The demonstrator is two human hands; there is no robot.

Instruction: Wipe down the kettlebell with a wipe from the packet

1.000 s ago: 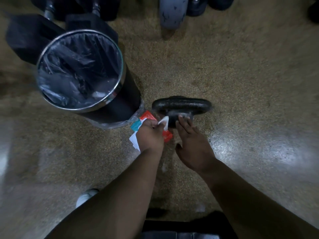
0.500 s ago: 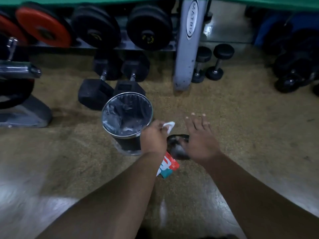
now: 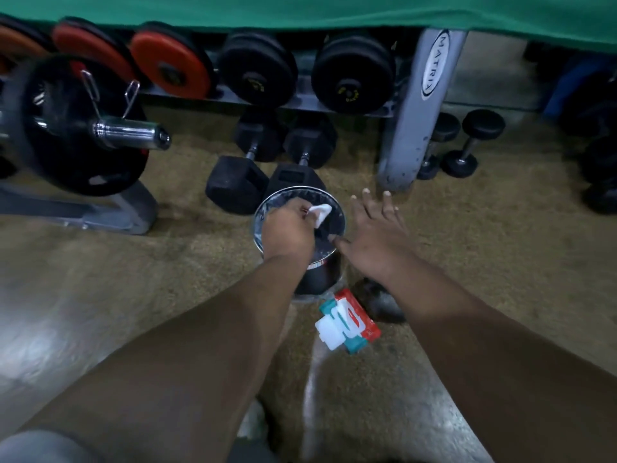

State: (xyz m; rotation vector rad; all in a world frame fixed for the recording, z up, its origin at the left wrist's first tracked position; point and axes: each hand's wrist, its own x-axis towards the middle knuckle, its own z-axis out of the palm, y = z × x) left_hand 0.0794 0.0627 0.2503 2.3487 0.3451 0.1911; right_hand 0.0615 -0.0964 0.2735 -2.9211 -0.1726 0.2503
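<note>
Evidently your left grip (image 3: 287, 230) pinches the wipe (image 3: 321, 212) over the bin (image 3: 322, 277), probably to drop it; your right grip (image 3: 375, 237) hangs spread.

Both forearms extend forward from the near edge. Left grip (image 3: 287, 228), knuckles up, fingers curled, pinches a wipe (image 3: 320, 212). Right grip (image 3: 374, 235), palm down, fingers straight and spread, just right of the left.

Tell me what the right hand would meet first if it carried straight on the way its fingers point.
Probably the foot of the grey upright post: only bare floor shows between it and the right hand. The hand looks raised above the floor, so depth is uncertain.
</note>
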